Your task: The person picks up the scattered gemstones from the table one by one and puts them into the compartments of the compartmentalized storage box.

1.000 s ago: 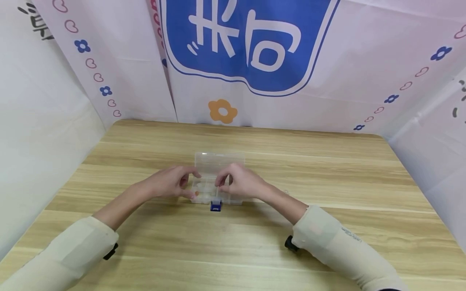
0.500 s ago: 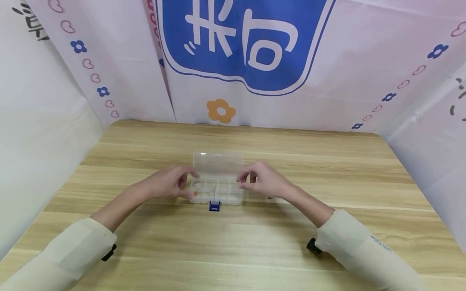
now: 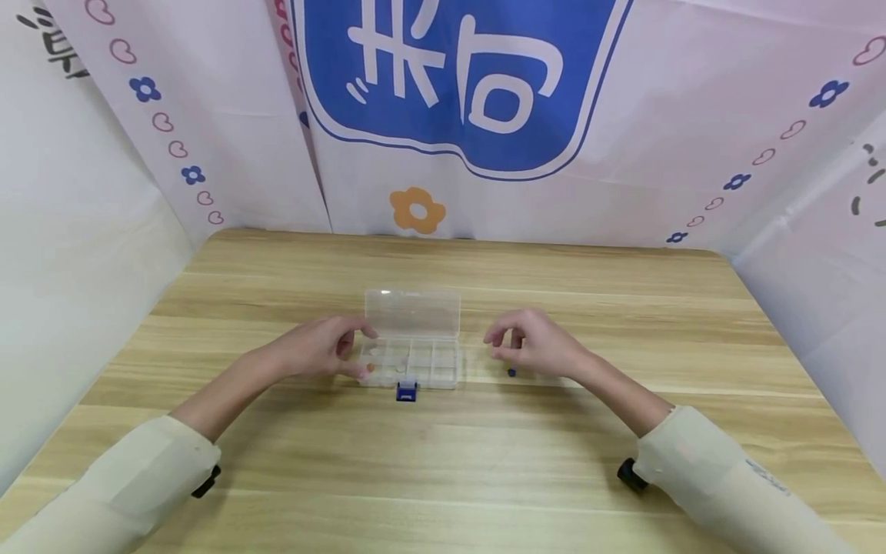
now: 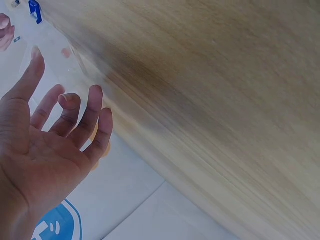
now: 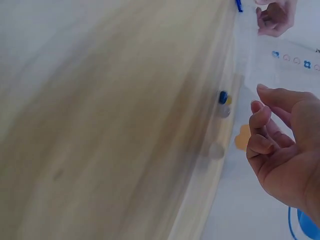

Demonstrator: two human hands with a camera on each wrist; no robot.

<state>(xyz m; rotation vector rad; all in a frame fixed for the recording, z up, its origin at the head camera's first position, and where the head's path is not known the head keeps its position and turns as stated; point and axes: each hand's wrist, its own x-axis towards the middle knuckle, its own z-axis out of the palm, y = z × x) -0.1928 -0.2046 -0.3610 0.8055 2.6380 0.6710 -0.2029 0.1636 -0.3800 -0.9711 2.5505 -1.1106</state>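
Note:
A clear plastic compartment box (image 3: 432, 362) lies on the table with its lid (image 3: 413, 314) raised at the back and a blue latch (image 3: 406, 391) at the front. My left hand (image 3: 321, 348) holds the box's left end between thumb and index finger. Near that thumb, an orange piece (image 3: 370, 368) and some pale pieces sit in the left compartments. To the right of the box, my right hand (image 3: 536, 342) hovers with loosely bent fingers and nothing visible in them. Below it lies a dark blue bead (image 5: 223, 97), beside a yellow bead (image 5: 229, 100) and clear beads (image 5: 216, 151).
The wooden table (image 3: 415, 477) extends around the box on all sides. White printed cloth (image 3: 588, 208) stands behind the table's back edge, and more cloth hangs at both sides.
My right hand has moved from over the box's compartments out to the right, uncovering the right-hand compartments and the blue bead. The left hand stays at the box's left end.

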